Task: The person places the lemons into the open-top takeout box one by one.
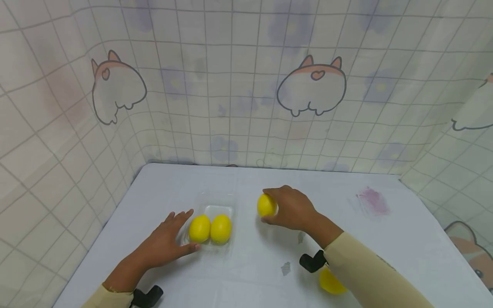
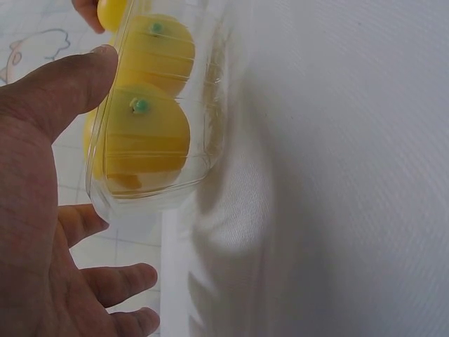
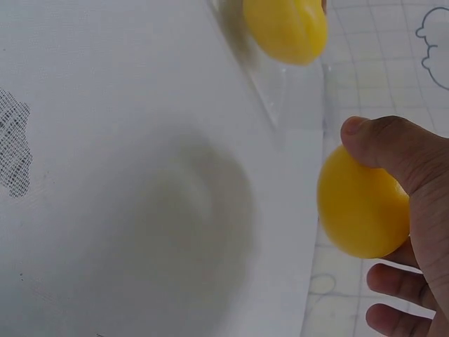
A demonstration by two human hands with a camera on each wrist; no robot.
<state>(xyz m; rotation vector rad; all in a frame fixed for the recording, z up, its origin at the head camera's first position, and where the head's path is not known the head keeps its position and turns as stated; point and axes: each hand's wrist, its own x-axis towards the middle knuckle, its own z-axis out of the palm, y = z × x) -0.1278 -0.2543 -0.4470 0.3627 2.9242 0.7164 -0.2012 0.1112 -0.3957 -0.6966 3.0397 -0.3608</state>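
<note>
A clear plastic container (image 1: pixel 218 210) stands on the white table, left of the middle. Two yellow lemons (image 1: pixel 221 229) sit side by side in its near part, and green stem ends show through its wall in the left wrist view. My left hand (image 1: pixel 163 241) is at the container's left side with fingers spread; its thumb (image 2: pixel 88 77) lies along the rim. To the right, my right hand (image 1: pixel 294 209) pinches another lemon (image 1: pixel 265 205) between thumb and fingers, held above the table with a shadow below it.
One more lemon (image 1: pixel 331 282) lies near the front, partly hidden by my right sleeve. A pinkish mark (image 1: pixel 372 201) is on the table at the right. Grey patches (image 1: pixel 286 268) show on the cloth. Grid-patterned curtains (image 1: pixel 231 107) hang behind and at both sides.
</note>
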